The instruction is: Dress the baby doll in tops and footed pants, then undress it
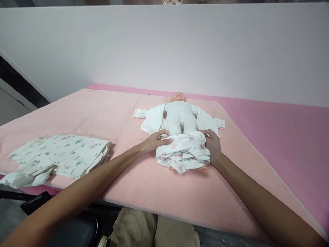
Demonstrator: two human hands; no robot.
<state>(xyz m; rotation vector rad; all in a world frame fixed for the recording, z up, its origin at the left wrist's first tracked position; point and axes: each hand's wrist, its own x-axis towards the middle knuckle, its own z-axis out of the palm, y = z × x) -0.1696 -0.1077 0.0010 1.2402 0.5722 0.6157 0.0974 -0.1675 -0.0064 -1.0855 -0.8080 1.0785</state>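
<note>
A baby doll (177, 115) with a white cloth body lies on its back, head away from me. Its arms are in a white jacket (154, 120) spread open on both sides. Bunched around its lower legs are printed baby pants (180, 152), and the doll's feet show below them. My left hand (156, 140) pinches the waistband at its left edge. On the opposite edge, my right hand (212, 142) grips the waistband, its fingertips partly hidden behind the cloth.
A pink blanket (123, 113) covers the table under the doll. Folded printed baby clothes (69, 152) lie at the left near the front edge. Behind the table stands a pale partition (164, 51). A black chair (77, 230) is below at the left.
</note>
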